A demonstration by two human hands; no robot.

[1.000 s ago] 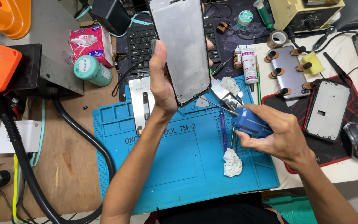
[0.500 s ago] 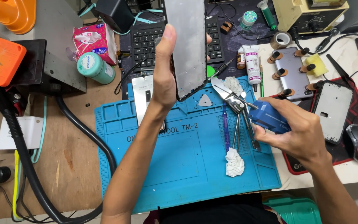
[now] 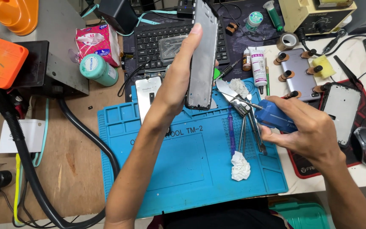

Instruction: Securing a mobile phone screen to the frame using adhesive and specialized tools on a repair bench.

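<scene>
Left hand (image 3: 178,91) clamps the grey rectangular phone frame (image 3: 203,55) by its long edges, tilted upright above the blue silicone repair mat (image 3: 191,169); right hand (image 3: 308,131) wraps tight around a blue handheld bottle-like tool (image 3: 274,118) just right of it. Best to keep the frame steady and aim the tool's tip at its residue-flecked lower edge. Mat's tray slots look empty; tweezers (image 3: 250,131) and a crumpled white wipe (image 3: 240,166) lie on its flat right part.

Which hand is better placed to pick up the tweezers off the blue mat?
Right. The right hand hovers beside the tweezers, though its grip is full with a blue tool. The left hand holds the phone frame raised.
</scene>
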